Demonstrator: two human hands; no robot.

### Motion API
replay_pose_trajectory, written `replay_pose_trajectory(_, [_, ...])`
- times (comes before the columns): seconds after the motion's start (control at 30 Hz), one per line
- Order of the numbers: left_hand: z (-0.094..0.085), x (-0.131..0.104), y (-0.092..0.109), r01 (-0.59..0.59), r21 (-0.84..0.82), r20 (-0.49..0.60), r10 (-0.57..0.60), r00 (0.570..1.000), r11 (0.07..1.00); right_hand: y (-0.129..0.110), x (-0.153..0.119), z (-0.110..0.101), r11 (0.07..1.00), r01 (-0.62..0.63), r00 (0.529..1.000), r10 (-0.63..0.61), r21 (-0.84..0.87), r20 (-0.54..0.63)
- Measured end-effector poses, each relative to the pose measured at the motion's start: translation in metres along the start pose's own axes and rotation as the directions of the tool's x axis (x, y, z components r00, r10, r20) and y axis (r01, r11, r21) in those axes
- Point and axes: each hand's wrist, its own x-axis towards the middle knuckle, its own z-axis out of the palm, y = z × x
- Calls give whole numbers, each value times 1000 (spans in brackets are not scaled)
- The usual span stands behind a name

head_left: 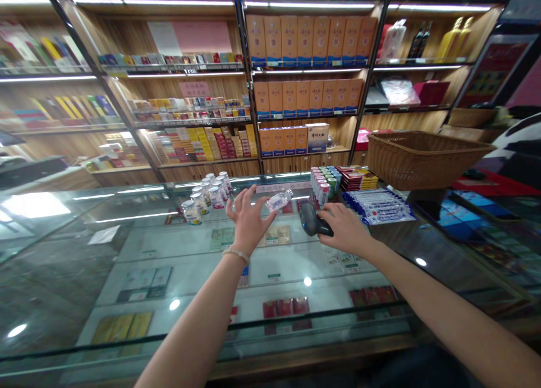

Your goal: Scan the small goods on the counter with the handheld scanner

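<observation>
Above the glass counter, my left hand (248, 219) pinches a small clear plastic jar (279, 200) with a pinkish label between thumb and fingertips, its other fingers raised. The jar is tilted on its side and somewhat blurred. My right hand (344, 227) is wrapped round the handle of a black barcode scanner (310, 219), whose head points left and shows a small blue light. The scanner is just right of and slightly nearer than the jar. Several similar small jars (216, 196) with white lids stand in rows left of my left hand.
The glass counter (177, 247) has flat packs displayed beneath it. Behind the scanner stand rows of small tubes (322, 185) and stacked red and yellow packs (350, 178). Blue-and-white wrapped packets (380, 206) lie right, before a wicker basket (426, 163). Stocked shelves (249, 75) line the wall.
</observation>
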Motion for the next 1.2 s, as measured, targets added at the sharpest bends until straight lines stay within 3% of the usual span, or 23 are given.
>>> replay_pose_trajectory(0.23, [-3, 1, 1, 3, -7, -12, -3, 1000, 1000, 0, -7, 12, 1000, -24, 999, 24, 12, 22])
replay_pose_trajectory(0.37, [-4, 2, 2, -4, -15, -33, 4, 999, 1000, 3, 0, 14, 995, -85, 995, 88, 42, -57])
replay_pose_trajectory(0.53, [-3, 2, 1, -18, -39, -69, 16, 997, 999, 5, 40, 2, 969, -169, 972, 193, 178, -132])
replay_pose_trajectory(0.7, [-5, 3, 3, -12, -64, -112, 4, 994, 998, -4, 91, -6, 934, -234, 968, 250, 269, -28])
replay_pose_trajectory(0.9, [-10, 3, 6, -11, -83, -121, 1, 993, 996, -9, 120, -1, 916, -251, 966, 256, 312, 28])
replay_pose_trajectory(1.2, [-12, 3, 10, 53, -87, -20, -55, 998, 995, -7, 124, -12, 837, -112, 993, 115, 535, 28])
